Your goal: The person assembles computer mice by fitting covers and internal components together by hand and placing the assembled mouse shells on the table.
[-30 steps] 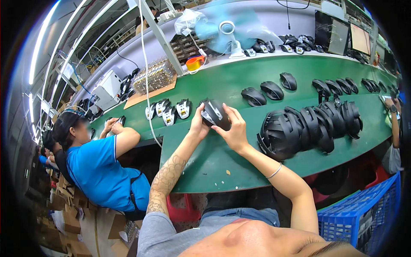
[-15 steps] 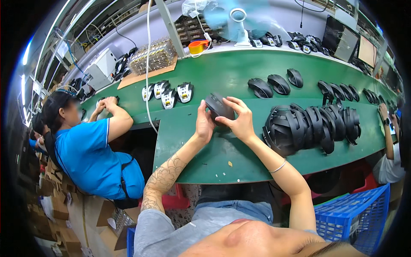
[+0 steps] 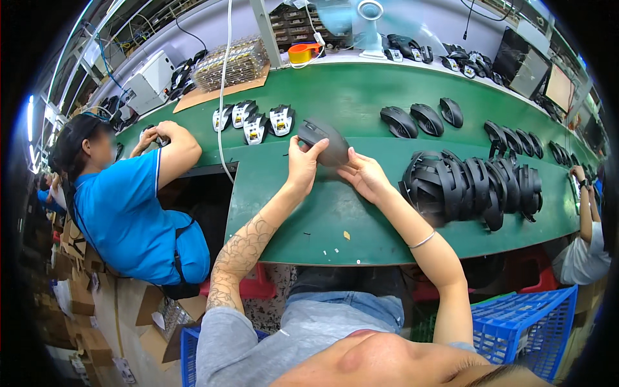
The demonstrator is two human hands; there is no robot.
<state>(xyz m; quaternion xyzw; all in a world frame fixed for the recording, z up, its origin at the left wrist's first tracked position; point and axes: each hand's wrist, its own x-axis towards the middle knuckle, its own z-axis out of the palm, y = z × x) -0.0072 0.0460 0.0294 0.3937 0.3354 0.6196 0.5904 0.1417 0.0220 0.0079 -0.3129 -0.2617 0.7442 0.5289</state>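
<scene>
A black computer mouse [image 3: 325, 143] is held above the green bench, tilted, between my two hands. My left hand [image 3: 304, 162] grips its left end, thumb on top. At its right end, the fingertips of my right hand [image 3: 366, 174] press on the shell, the other fingers loosely bent below. To the right lies a long row of nested black plastic mouse shells [image 3: 471, 188]. Several opened mouse bodies with white insides [image 3: 256, 128] rest on the bench at the left. Beyond my right hand, three finished-looking black mice [image 3: 427, 120] sit side by side.
A white cable [image 3: 224, 84] hangs down left of my workspace. A co-worker in a blue shirt [image 3: 122, 213] sits at the left, another person's arm [image 3: 583, 200] is at the far right. A blue plastic crate [image 3: 529, 329] stands low at the right. An orange tape roll [image 3: 304, 53] lies behind.
Both hands have turned the mouse so it lies more sideways. My left thumb is now on top, and my right hand has shifted down to its right end.
</scene>
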